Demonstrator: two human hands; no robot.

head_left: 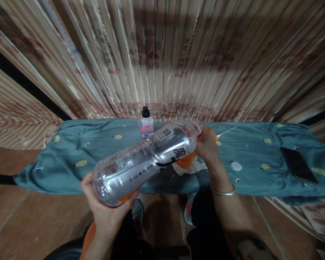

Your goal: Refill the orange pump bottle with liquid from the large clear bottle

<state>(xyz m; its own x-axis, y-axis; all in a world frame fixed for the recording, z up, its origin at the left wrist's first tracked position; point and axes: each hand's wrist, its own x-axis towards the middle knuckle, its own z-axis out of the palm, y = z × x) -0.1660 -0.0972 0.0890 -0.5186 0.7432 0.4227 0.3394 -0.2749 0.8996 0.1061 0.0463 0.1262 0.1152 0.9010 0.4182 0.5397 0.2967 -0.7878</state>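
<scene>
The left hand [108,213] is cupping the base of a clear plastic bottle [148,159], its thumb and fingers spread around it; the right hand [208,142] is closing around the neck, hiding the mouth. The bottle is slanting above the teal patterned cloth [65,155]. Judged sound practice: both hands should be supporting the ends evenly, without squeezing the seemingly thin wall.
</scene>
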